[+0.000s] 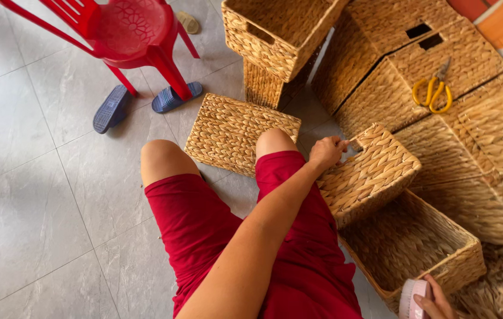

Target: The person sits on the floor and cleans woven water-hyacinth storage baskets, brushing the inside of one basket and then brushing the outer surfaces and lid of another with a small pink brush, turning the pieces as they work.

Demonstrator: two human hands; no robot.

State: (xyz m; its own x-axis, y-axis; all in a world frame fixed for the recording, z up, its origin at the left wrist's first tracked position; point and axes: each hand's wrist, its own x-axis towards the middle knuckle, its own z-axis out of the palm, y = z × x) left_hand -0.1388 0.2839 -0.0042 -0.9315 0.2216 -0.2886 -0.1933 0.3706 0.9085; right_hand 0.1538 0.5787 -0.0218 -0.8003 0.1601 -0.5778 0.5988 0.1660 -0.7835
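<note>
While the person sat on the grey floor [33, 195], the left hand [327, 152] was closed on the handle hole of a woven basket [372, 177] tilted against the right knee. Its inside could not be seen. Nearer right, an open basket [417, 248] looked empty. The right hand [435, 300] gripped a pink brush [412, 298] just beside that basket's near corner. Yellow scissors [433, 91] lay on the far upturned baskets [393, 65].

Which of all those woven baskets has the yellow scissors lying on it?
The upturned basket at the upper right, bottom facing up, with the yellow-handled scissors resting on it.
</note>
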